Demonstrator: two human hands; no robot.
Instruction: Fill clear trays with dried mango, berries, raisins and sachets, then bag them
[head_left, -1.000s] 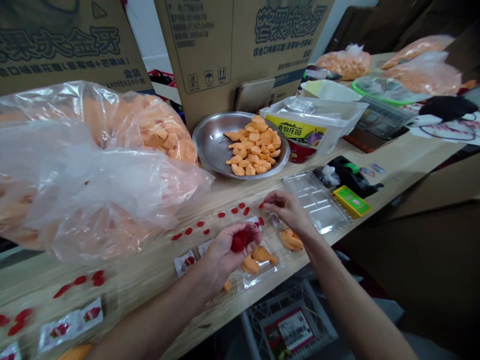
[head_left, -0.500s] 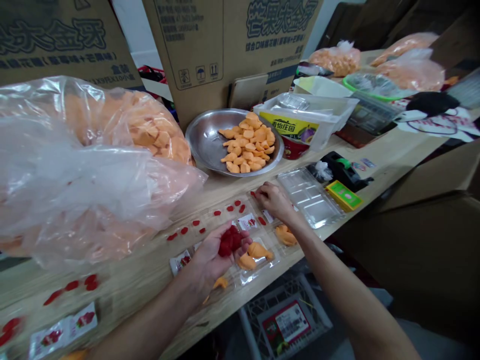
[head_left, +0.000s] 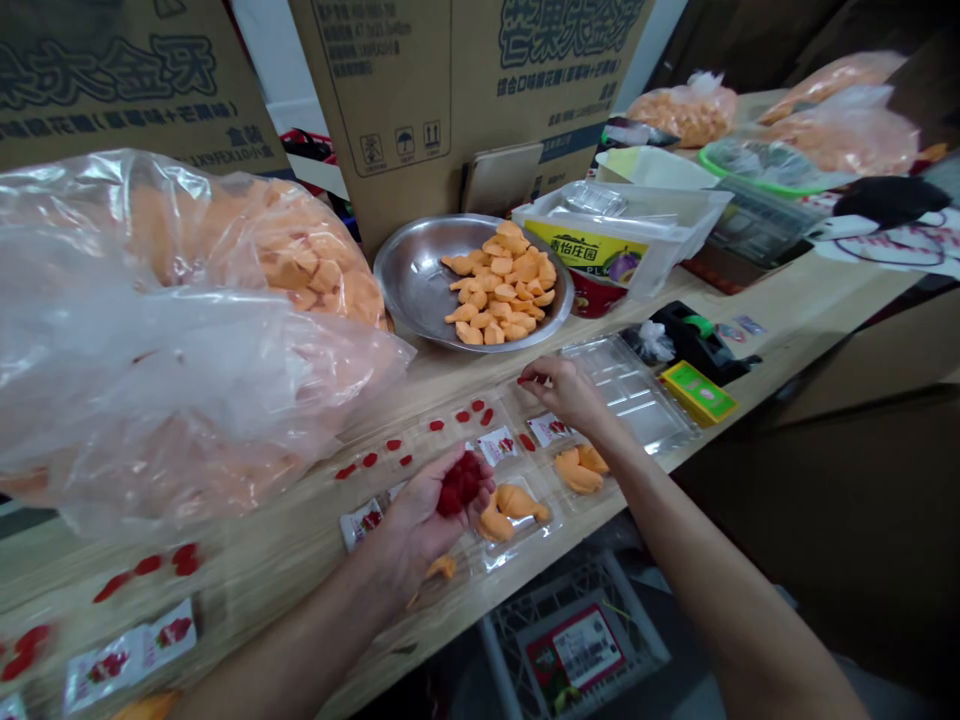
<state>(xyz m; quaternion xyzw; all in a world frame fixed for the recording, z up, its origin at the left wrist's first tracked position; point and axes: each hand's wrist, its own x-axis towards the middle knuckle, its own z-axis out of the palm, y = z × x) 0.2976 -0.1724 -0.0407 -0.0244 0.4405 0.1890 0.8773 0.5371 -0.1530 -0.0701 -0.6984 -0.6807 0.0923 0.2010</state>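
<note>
Head view; clock positions are taken from its centre unless stated.

Left hand (head_left: 421,512), between 6 and 7 o'clock: turned palm-up and cupped, fingers curled round a heap of small, dark-red, soft-looking pieces (head_left: 460,484). We cannot tell whether all its fingers touch one another.

Right hand (head_left: 566,392), between 3 and 4 o'clock: thumb and forefinger brought together at the tips, clamped on a single small red piece (head_left: 523,380). We note it above the clear plastic packaging, apart from the left hand.

From the left hand, small flat red discs (head_left: 436,426) lie spaced out at 12 o'clock; a white sachet printed with red berries (head_left: 499,446) lies near 2 o'clock; orange drumstick-shaped pieces (head_left: 517,503) sit in clear plastic at 3 o'clock.

From the right hand, we record a clear, compartmented plastic tray (head_left: 637,395) at 3 o'clock and, beyond it, a yellow-and-green rectangular box (head_left: 699,392).

At 12 o'clock: a round, shiny metal bowl (head_left: 416,285) containing orange pieces (head_left: 510,290). At 9 o'clock: a large, translucent plastic bag (head_left: 187,350), filled with similar orange pieces.
</note>
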